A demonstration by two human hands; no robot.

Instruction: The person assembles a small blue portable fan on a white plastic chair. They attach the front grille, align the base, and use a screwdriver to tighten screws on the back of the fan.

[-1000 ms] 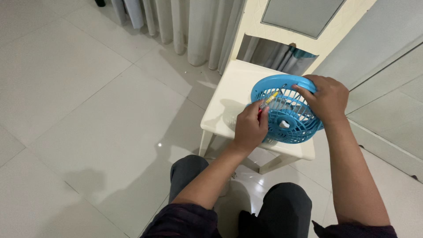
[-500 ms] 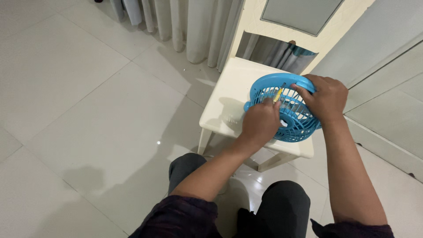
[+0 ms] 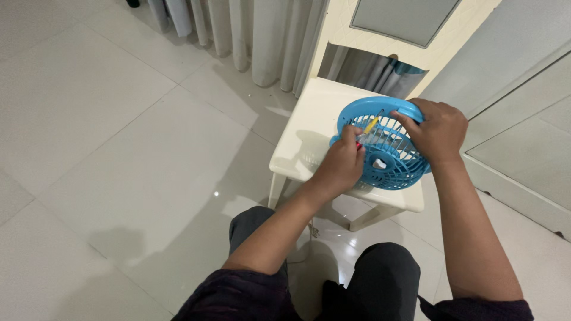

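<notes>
Cream plastic chair (image 3: pixel 309 128) stood on glossy white tiled floor (image 3: pixel 113 137), square seat, slim legs, backrest with a grey inset panel (image 3: pixel 404 18) at the top. Pale grey-white pleated curtains (image 3: pixel 250 32) hung behind it, hems near the tiles. A strip of teal and grey fabric (image 3: pixel 380 71) showed through the gap under the backrest. A pale glossy cabinet panel (image 3: pixel 523 142) ran along the right side. Dark grey trousers (image 3: pixel 380 279) covered the knees at the bottom edge.

left hand (image 3: pixel 340 166) pokes a screwdriver (image 3: pixel 366 131) into blue fan (image 3: pixel 386 148), right hand (image 3: pixel 434 131) steadying it.
</notes>
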